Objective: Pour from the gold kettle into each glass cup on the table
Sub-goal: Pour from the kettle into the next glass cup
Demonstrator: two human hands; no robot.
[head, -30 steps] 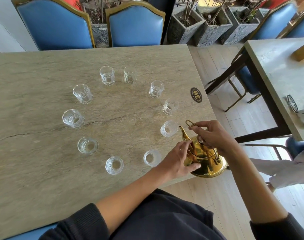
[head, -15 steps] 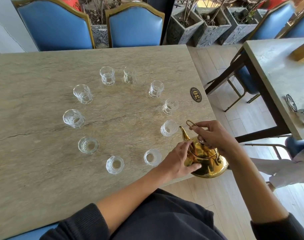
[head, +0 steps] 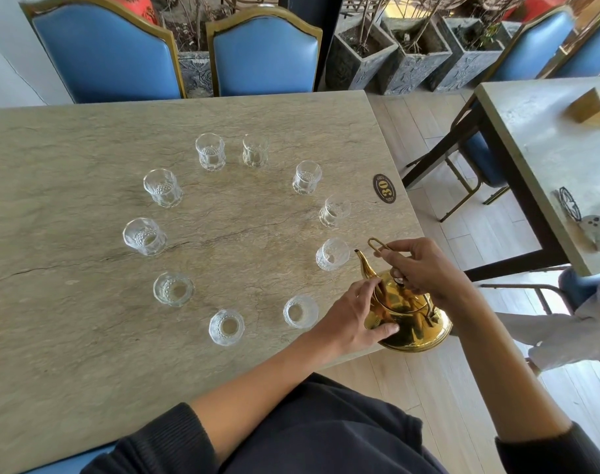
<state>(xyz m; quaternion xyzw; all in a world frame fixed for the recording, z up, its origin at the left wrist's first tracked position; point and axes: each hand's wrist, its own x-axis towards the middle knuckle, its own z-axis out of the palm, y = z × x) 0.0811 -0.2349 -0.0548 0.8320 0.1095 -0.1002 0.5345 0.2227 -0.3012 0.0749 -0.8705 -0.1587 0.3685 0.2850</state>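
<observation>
Ten glass cups stand in a ring on the stone-topped table, all upright, none touching. Landmark: the gold kettle, at the table's near right corner, its base overhanging the edge, spout toward the ring. Nearest cup is just left of the spout tip, apart from it. Another cup sits just left of the kettle body, beside the left hand. Left hand: fingers curled round the kettle's left side, thumb low on the body, gripping it. Right hand: above the kettle, fingers pinching the wire handle near the lid. Black oval number plaque "30" lies beyond the kettle, near the table's right edge. Liquid level in the cups: cannot tell.
</observation>
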